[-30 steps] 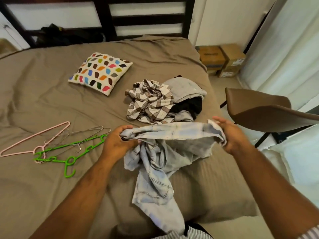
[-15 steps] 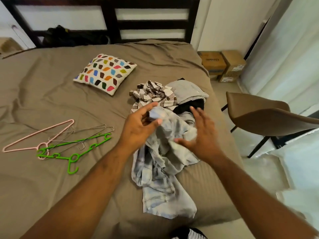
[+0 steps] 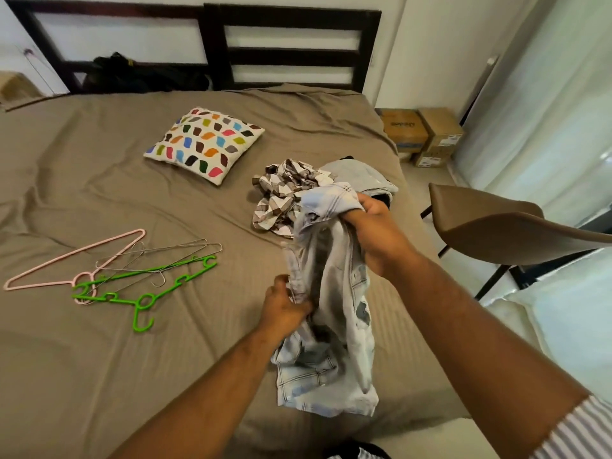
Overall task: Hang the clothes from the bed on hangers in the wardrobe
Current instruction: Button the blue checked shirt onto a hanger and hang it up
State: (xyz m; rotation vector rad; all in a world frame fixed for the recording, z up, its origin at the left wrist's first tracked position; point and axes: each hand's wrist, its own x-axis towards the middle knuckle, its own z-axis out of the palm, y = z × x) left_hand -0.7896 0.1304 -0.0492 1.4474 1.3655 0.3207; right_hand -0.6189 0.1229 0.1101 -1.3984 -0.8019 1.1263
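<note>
Clutching crumpled checked shirt [image 3: 337, 286], thin wire hangers [image 3: 165, 249]

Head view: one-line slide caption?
Left hand and right hand grip a pale checked shirt over the bed; hangers lie at left.

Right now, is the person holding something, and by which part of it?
Yes, the pale blue checked shirt. The right hand grips its bunched top end; the left hand grips one edge lower down.
</note>
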